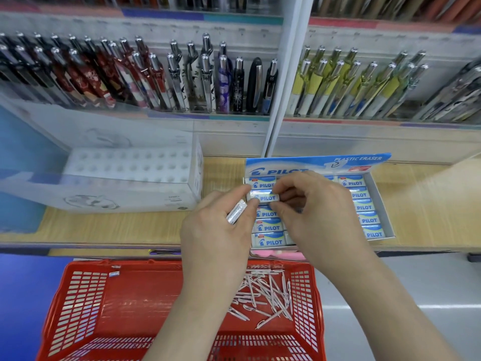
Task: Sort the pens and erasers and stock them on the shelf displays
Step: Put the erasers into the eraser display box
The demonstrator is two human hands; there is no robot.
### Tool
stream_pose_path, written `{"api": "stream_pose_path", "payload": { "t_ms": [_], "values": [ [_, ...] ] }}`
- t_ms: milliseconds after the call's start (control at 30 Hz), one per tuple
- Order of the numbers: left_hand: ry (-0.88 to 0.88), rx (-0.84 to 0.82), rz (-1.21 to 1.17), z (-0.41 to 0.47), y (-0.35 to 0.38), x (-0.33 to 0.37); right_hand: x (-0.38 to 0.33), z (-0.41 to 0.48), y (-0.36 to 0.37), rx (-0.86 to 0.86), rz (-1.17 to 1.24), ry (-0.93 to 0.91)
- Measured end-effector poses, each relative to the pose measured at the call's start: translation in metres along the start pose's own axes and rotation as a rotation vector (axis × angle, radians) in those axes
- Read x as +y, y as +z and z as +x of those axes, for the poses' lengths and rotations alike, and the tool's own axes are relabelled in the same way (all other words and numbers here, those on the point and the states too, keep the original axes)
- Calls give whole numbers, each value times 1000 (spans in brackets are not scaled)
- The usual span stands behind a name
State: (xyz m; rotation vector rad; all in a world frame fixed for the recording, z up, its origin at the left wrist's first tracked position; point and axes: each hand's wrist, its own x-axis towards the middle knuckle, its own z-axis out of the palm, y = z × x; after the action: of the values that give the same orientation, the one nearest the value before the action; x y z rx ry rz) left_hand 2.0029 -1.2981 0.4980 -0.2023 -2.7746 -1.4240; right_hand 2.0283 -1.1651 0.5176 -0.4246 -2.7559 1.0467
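While left hand (pixel 216 227) and right hand (pixel 320 212) pinch glossy rectangular eraser (pixel 264 197), latticed basket (pixel 78 295)

Red plastic basket (pixel 78 295) at bottom centre, slotted walls, sitting over grey floor (pixel 416 280) with a white line (pixel 429 306) across it at right. White box (pixel 130 201) up left of the basket, its top a white tray of round dimples in rows, faint printed drawing on its front face. Blue panel (pixel 23 295) at far left; something pink (pixel 276 254) just behind the basket's far rim, too blurred to identify.
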Motion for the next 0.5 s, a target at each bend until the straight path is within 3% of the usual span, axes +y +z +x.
{"api": "stream_pose_path", "payload": {
  "t_ms": [67,133,200,267,333,500],
  "values": [
    [-38,-12,-45,-4,-7,6,-2,-2,-5,1,-12,1],
    [-130,-54,-205,-9,-18,16,-5,-6,-15,-13,133,17],
    [-304,-167,-493,-12,-28,30,-14,-13,-26,-162,458,57],
    [-462,-266,-719,-14,-35,37,-23,-19,-32,-344,617,49],
    [-515,-314,-763,-14,-38,40,-26,-23,-30,-420,605,27],
    [-462,-435,-765,-14,-44,44,-29,-23,-29,-406,606,29]
  ]
}}
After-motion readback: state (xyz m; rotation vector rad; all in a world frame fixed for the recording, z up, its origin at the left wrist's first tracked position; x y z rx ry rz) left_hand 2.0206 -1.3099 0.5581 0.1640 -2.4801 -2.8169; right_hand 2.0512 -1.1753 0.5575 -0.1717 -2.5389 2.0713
